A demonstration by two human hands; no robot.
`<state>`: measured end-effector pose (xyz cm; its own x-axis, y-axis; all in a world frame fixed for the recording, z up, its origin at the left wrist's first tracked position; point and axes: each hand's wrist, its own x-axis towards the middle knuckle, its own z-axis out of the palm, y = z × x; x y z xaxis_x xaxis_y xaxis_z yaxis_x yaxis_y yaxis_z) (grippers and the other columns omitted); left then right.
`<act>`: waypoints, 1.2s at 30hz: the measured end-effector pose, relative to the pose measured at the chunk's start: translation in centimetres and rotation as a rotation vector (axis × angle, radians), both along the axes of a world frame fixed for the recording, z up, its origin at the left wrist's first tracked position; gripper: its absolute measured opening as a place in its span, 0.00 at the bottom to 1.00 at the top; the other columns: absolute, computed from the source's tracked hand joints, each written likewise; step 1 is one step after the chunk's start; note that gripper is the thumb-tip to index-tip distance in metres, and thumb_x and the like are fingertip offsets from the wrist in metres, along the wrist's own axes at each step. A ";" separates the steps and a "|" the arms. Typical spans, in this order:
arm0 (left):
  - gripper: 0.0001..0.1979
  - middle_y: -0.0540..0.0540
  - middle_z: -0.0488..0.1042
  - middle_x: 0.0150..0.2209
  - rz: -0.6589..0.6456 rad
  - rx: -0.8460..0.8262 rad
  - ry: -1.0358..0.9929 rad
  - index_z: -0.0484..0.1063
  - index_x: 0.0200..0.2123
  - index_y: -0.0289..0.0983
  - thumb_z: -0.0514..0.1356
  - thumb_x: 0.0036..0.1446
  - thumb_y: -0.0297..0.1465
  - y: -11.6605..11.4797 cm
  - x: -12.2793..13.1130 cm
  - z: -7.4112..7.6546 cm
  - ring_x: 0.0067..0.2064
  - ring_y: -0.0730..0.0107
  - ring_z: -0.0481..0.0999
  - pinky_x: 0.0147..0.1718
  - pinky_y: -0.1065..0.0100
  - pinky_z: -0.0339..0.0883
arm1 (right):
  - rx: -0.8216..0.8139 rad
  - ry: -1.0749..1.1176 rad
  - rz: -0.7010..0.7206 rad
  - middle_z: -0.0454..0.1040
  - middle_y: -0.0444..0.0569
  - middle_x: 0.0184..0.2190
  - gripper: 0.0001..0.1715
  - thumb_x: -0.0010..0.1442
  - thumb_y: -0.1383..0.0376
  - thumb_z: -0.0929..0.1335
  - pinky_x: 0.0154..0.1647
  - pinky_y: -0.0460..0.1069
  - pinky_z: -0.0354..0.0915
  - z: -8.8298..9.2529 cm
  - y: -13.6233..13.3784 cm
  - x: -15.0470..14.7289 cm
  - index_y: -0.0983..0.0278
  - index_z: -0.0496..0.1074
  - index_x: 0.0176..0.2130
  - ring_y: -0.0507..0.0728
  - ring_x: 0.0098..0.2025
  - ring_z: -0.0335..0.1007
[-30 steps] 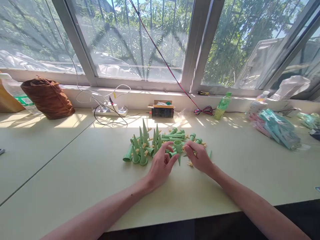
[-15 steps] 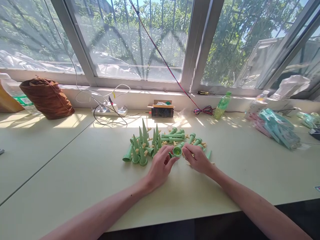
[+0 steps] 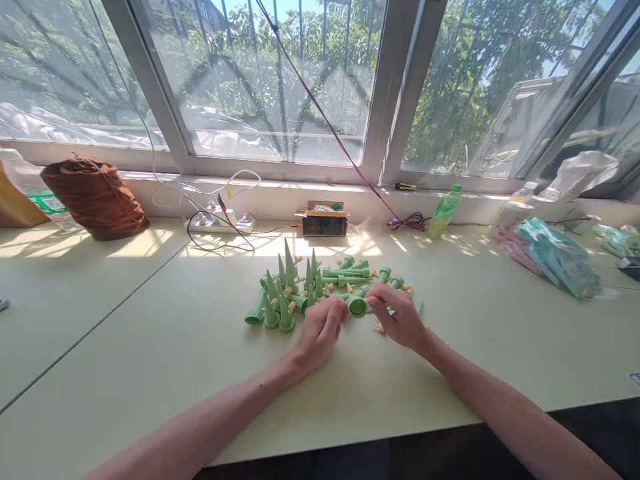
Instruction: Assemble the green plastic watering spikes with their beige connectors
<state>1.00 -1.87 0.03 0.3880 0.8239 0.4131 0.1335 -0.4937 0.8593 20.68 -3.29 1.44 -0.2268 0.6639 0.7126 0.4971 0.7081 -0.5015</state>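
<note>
So the green piece [image 3: 358, 307] is right between the two hands, at the near edge of a pile of similar parts, with its round open end turned toward the camera. The right hand [image 3: 401, 319] has thumb and forefinger pinched narrow on its right side, and it looks like that's the hand holding it. The left hand [image 3: 320, 331] is just to the left of the open end, fingers curled in close together (can't tell if there's anything small tucked between the tips, or if they touch the rim).

Behind and left of the hands there's a bunch of green spikes [image 3: 289, 270] standing point up, and more green tubes [image 3: 346, 273] lying on their sides further back. Little tan fittings [image 3: 379, 328] are scattered among them, one or so lying loose just under the right hand. All of it sits on a pale table [image 3: 150, 353] with a seam running across its left part.

Along the back, by the window, going left to right: a slouchy brown bag [image 3: 95, 200], a white power strip [image 3: 220, 223] buried in cables, a small dark box [image 3: 325, 225] with its top open, a coil of red and black wire [image 3: 410, 221], a green-capped bottle [image 3: 444, 213] and some crumpled plastic packaging [image 3: 560, 257].
</note>
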 end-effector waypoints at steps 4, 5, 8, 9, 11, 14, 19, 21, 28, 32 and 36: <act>0.27 0.53 0.61 0.16 -0.019 -0.104 -0.024 0.60 0.24 0.37 0.45 0.69 0.49 0.1 0.0 0.1 0.21 0.74 0.60 0.24 0.70 0.57 | 0.014 -0.021 0.065 0.66 0.44 0.25 0.12 0.71 0.65 0.62 0.29 0.47 0.59 -0.3 0.1 -0.2 0.62 0.67 0.33 0.52 0.27 0.60; 0.26 0.53 0.61 0.17 -0.025 -0.113 -0.023 0.60 0.24 0.38 0.46 0.69 0.49 0.2 0.0 0.1 0.21 0.74 0.60 0.24 0.70 0.56 | 0.003 -0.017 0.069 0.66 0.44 0.25 0.12 0.71 0.65 0.62 0.29 0.47 0.59 -0.3 0.1 -0.2 0.62 0.67 0.33 0.52 0.27 0.60; 0.24 0.54 0.61 0.17 -0.046 -0.119 -0.021 0.61 0.26 0.37 0.48 0.68 0.48 0.2 -0.1 0.1 0.21 0.75 0.60 0.24 0.71 0.56 | -0.039 -0.007 0.073 0.67 0.45 0.26 0.13 0.71 0.64 0.62 0.29 0.47 0.59 -0.3 0.1 -0.2 0.62 0.68 0.33 0.52 0.27 0.60; 0.23 0.55 0.61 0.17 -0.055 -0.125 -0.024 0.62 0.28 0.37 0.49 0.68 0.48 0.2 -0.1 0.1 0.20 0.75 0.60 0.23 0.72 0.56 | -0.056 -0.004 0.070 0.67 0.44 0.26 0.13 0.71 0.64 0.62 0.29 0.47 0.59 -0.3 0.1 -0.2 0.62 0.68 0.33 0.52 0.27 0.60; 0.21 0.55 0.61 0.18 -0.079 -0.143 -0.026 0.64 0.32 0.37 0.50 0.68 0.48 0.1 -0.2 0.1 0.20 0.76 0.61 0.22 0.72 0.55 | -0.089 0.005 0.057 0.66 0.43 0.24 0.14 0.71 0.63 0.62 0.28 0.47 0.58 -0.3 0.1 -0.1 0.62 0.68 0.33 0.51 0.25 0.60; 0.20 0.55 0.62 0.20 -0.095 -0.142 -0.019 0.66 0.37 0.36 0.51 0.67 0.47 0.1 -0.3 0.2 0.21 0.76 0.61 0.21 0.73 0.54 | -0.131 0.019 0.044 0.64 0.41 0.22 0.14 0.72 0.62 0.61 0.27 0.47 0.58 -0.3 0.0 -0.1 0.62 0.68 0.33 0.51 0.24 0.58; 0.17 0.53 0.65 0.25 -0.085 -0.080 -0.013 0.67 0.42 0.35 0.54 0.67 0.44 -0.1 -0.2 0.5 0.22 0.78 0.63 0.22 0.74 0.57 | -0.172 0.035 0.039 0.62 0.40 0.20 0.16 0.72 0.61 0.61 0.27 0.46 0.56 -0.6 0.2 0.0 0.61 0.65 0.31 0.50 0.22 0.56; 0.16 0.50 0.69 0.31 -0.085 -0.059 -0.011 0.67 0.44 0.34 0.55 0.67 0.42 -0.1 -0.2 0.5 0.22 0.80 0.63 0.22 0.74 0.59 | -0.191 0.034 0.030 0.61 0.39 0.20 0.17 0.72 0.61 0.60 0.27 0.46 0.56 -0.6 0.3 0.0 0.61 0.64 0.30 0.50 0.22 0.55; 0.13 0.46 0.67 0.42 -0.046 0.078 -0.032 0.69 0.51 0.38 0.58 0.66 0.36 0.3 0.1 -0.7 0.24 0.82 0.63 0.20 0.75 0.61 | -0.231 0.006 -0.008 0.59 0.40 0.20 0.20 0.72 0.60 0.59 0.26 0.47 0.53 -0.6 0.3 0.1 0.61 0.59 0.27 0.50 0.23 0.53; 0.12 0.47 0.67 0.41 0.018 0.290 0.027 0.70 0.53 0.41 0.58 0.67 0.31 0.5 0.1 -1.5 0.26 0.81 0.64 0.23 0.75 0.63 | -0.229 -0.020 -0.011 0.57 0.39 0.21 0.21 0.72 0.60 0.59 0.26 0.47 0.51 -0.7 0.5 0.1 0.61 0.56 0.27 0.50 0.23 0.51; 0.13 0.47 0.68 0.42 0.074 0.445 0.067 0.70 0.54 0.43 0.58 0.67 0.29 0.5 -0.1 -1.6 0.25 0.82 0.63 0.25 0.75 0.63 | -0.249 -0.021 -0.012 0.57 0.39 0.21 0.21 0.72 0.59 0.58 0.26 0.47 0.52 -0.8 0.6 0.0 0.61 0.56 0.27 0.50 0.23 0.51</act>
<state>0.93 -1.34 -1.61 0.3726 0.5986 0.7091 0.2301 -0.7998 0.5544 20.66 -2.68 0.64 -0.2308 0.8209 0.5224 0.5165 0.5584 -0.6492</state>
